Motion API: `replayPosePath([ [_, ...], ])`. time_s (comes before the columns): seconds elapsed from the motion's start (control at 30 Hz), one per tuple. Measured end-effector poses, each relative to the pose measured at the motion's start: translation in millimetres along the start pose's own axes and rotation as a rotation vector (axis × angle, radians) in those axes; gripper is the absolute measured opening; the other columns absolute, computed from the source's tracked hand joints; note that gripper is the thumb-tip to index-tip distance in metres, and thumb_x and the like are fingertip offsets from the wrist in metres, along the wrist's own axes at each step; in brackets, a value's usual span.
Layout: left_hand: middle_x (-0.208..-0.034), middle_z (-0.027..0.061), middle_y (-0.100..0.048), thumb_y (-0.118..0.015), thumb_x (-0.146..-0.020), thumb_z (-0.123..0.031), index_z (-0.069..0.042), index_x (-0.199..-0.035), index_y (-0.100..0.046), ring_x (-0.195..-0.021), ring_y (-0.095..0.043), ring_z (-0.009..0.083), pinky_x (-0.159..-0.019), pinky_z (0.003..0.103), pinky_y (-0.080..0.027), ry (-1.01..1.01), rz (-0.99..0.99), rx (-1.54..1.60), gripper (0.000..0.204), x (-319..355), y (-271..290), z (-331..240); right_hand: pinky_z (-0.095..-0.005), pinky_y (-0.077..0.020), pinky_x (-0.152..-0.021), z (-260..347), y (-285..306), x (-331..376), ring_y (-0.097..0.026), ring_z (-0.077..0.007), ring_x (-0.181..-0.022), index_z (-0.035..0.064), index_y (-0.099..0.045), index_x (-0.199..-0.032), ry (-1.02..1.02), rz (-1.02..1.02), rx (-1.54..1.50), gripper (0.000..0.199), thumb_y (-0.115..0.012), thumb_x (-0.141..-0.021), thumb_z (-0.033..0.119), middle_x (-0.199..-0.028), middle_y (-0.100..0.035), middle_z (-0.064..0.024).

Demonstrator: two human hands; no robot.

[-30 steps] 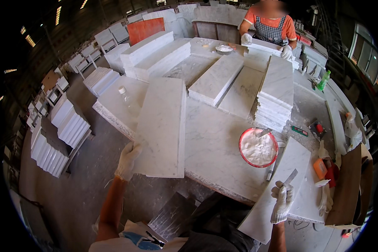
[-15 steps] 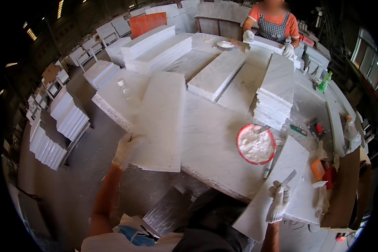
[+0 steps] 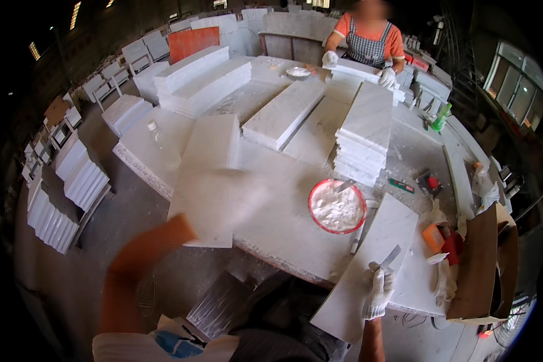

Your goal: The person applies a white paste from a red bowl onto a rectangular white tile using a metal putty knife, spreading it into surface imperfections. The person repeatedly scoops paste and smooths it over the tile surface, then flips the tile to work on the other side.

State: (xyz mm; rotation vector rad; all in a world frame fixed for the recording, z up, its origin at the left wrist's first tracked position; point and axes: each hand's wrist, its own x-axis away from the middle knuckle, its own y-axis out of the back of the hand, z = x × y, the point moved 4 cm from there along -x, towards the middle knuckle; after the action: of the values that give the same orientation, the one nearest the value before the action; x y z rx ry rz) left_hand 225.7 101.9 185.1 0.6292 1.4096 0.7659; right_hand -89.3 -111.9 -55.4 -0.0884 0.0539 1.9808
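Note:
My left hand (image 3: 220, 196), in a white glove, is smeared by motion above a pale marble slab (image 3: 210, 142) on the left of the table. Its fingers cannot be made out. My gloved right hand (image 3: 378, 294) is closed on a putty knife (image 3: 392, 256), its metal blade sticking up and to the right. That hand rests over a narrow marble slab (image 3: 387, 228) lying at a slant along the near right edge. Left of this slab stands a red-rimmed bowl (image 3: 309, 208) full of white paste (image 3: 336, 206), with another flat blade (image 3: 345, 186) stuck in it.
Stacked slabs (image 3: 364, 127) stand mid-table, others (image 3: 202, 81) at the back left. A clear bottle (image 3: 163, 145) is at the left. At the right are a cardboard box (image 3: 473, 268), an orange container (image 3: 432, 238) and a green bottle (image 3: 441, 117). A co-worker (image 3: 368, 42) stands across the table.
My left hand has left the slab's near left edge and swung right across it. My right hand keeps its hold on the putty knife. The whole view has shifted slightly.

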Motion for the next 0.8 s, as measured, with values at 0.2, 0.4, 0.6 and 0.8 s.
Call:
replayPosePath([
  [0.2, -0.059, 0.0052, -0.059, -0.070, -0.068, -0.022, -0.011, -0.064, -0.061, -0.058, -0.064, 0.0231, -0.053, 0.042, -0.049, -0.594, 0.025, 0.528, 0.015, -118, -114, -221, -0.0271, -0.0492, -0.072, 20, 29, 17, -0.058, -0.0115, -0.079, 0.0021, -0.061, -0.110, 0.038, -0.244, -0.126, 0.026, -0.058, -0.102, 0.026, -0.090, -0.064, -0.0048],
  [0.4, -0.123, 0.0120, -0.066, -0.047, -0.091, -0.025, -0.015, -0.114, -0.071, -0.100, -0.067, 0.0314, -0.077, 0.059, -0.051, -1.373, 0.052, 0.425, 0.035, -149, -157, -462, -0.0274, -0.0494, -0.072, 20, 31, 26, -0.058, -0.0116, -0.079, 0.0020, -0.061, -0.110, -0.058, -0.439, -0.081, 0.025, -0.058, -0.102, 0.026, -0.090, -0.065, -0.0051],
  [0.6, -0.120, 0.0110, -0.067, -0.045, -0.093, -0.026, -0.014, -0.119, -0.067, -0.097, -0.068, 0.0324, -0.075, 0.061, -0.051, -1.390, -0.244, 0.715, 0.036, -123, -122, -505, -0.0276, -0.0497, -0.072, 9, 58, 29, -0.058, -0.0117, -0.078, 0.0019, -0.060, -0.109, -0.093, -0.517, -0.065, 0.025, -0.058, -0.102, 0.025, -0.090, -0.065, -0.0053],
  [0.8, -0.103, 0.0125, -0.071, -0.052, -0.089, -0.021, -0.011, -0.101, -0.072, -0.089, -0.070, 0.0311, -0.072, 0.056, -0.054, -1.399, -0.307, 0.708, 0.025, -112, -158, -516, -0.0279, -0.0499, -0.071, 3, 72, 28, -0.058, -0.0118, -0.078, 0.0019, -0.060, -0.109, -0.098, -0.530, -0.095, 0.024, -0.057, -0.102, 0.025, -0.090, -0.065, -0.0056],
])
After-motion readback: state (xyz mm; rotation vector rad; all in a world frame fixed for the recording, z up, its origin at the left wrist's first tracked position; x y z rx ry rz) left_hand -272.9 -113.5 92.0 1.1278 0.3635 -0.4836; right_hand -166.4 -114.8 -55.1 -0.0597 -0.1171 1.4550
